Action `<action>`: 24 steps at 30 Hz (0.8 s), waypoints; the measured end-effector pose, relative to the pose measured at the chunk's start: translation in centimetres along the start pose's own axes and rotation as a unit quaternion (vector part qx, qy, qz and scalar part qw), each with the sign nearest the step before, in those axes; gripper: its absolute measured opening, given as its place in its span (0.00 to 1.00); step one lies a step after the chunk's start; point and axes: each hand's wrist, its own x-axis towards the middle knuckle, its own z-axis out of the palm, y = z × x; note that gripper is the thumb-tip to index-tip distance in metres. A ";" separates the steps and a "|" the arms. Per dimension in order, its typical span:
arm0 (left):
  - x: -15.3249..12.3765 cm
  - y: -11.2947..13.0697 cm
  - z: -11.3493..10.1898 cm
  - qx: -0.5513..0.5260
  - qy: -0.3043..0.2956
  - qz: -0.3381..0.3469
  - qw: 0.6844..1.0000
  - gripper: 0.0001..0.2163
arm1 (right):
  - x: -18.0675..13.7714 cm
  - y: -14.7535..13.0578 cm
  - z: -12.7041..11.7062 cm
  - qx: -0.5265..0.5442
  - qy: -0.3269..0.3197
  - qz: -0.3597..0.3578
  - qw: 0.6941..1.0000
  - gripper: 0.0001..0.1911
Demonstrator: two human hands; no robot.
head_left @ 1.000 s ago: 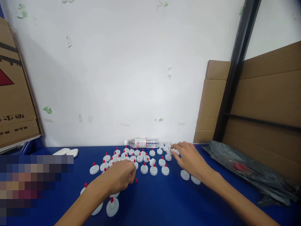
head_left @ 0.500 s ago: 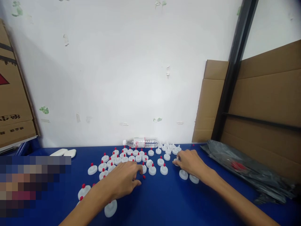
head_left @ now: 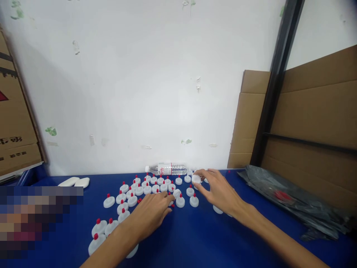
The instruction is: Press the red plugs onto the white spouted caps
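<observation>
A white cap (head_left: 196,179) sits toward the far side, a little right of the middle, tilted so that its round face shows. The person's right hand (head_left: 220,190) grasps it between thumb and fingers. Just left and nearer, another white cap (head_left: 176,193) lies tipped beside the left hand (head_left: 152,210). Those fingers are bent downward among the caps, with a small red tip (head_left: 173,205) close by; from where I stand I cannot tell whether they grip anything. A few red bits (head_left: 140,201) lie on the other side of that hand.

Many red-tipped caps (head_left: 132,200) stand around and to the left, the nearest ones partly behind the left forearm. A pale cap (head_left: 217,209) shows below the right wrist, mostly hidden.

Beyond them, a clear bottle (head_left: 178,169) lies on its side along the far edge of the blue surface (head_left: 192,238), near the white wall (head_left: 139,82). At far left I see two white rounded pieces (head_left: 81,182), with a printed cardboard box (head_left: 19,119) above. On the right lies a grey plastic bag (head_left: 295,208), below a dark post (head_left: 275,85) and brown cardboard (head_left: 315,111).
</observation>
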 end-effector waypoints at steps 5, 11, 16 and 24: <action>0.3 -0.1 0.4 -0.004 -0.012 0.014 1.000 0.07 | -0.7 -0.8 0.8 0.033 0.003 -0.084 0.996 0.13; 0.1 0.1 0.6 -0.032 0.017 0.018 0.999 0.08 | -1.2 -1.4 1.2 0.062 -0.009 -0.147 0.987 0.16; 0.0 0.3 -0.1 -0.121 0.102 -0.009 0.987 0.08 | -1.4 -1.8 1.3 0.053 -0.026 -0.161 0.985 0.17; 0.5 0.5 0.1 -0.231 0.167 0.049 0.957 0.10 | -1.6 -2.3 1.3 0.056 -0.005 -0.206 0.977 0.16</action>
